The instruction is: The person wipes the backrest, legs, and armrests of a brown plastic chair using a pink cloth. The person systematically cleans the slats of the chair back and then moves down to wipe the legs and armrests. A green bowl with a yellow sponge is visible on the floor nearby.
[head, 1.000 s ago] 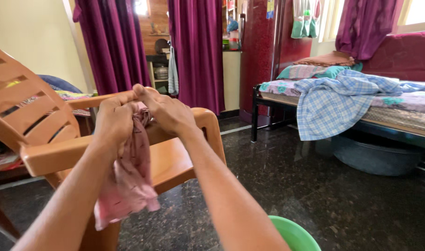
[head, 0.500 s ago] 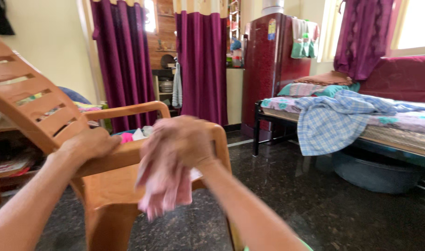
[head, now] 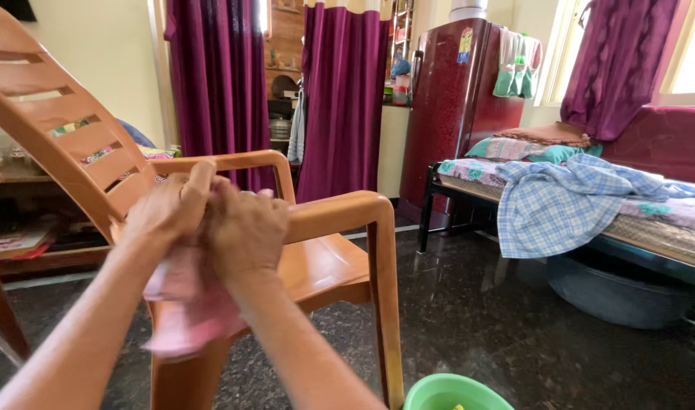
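Pink cloth point(head: 188, 304) is bunched between both hands, left point(head: 169, 209) and right point(head: 245, 231) clenched tight on it, above the chair point(head: 325, 266) front edge. Wringing looks midway; the cloth hangs undropped, apart from the green tub point(head: 454, 395) below.

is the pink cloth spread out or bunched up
Bunched up. The pink cloth is gathered between the left hand and right hand, its crumpled end hanging below them.

pink cloth point(head: 192, 311): blurred where it hangs, its top hidden inside my two fists
green tub point(head: 458, 393): cut off by the bottom edge
my fingertips: buried in cloth
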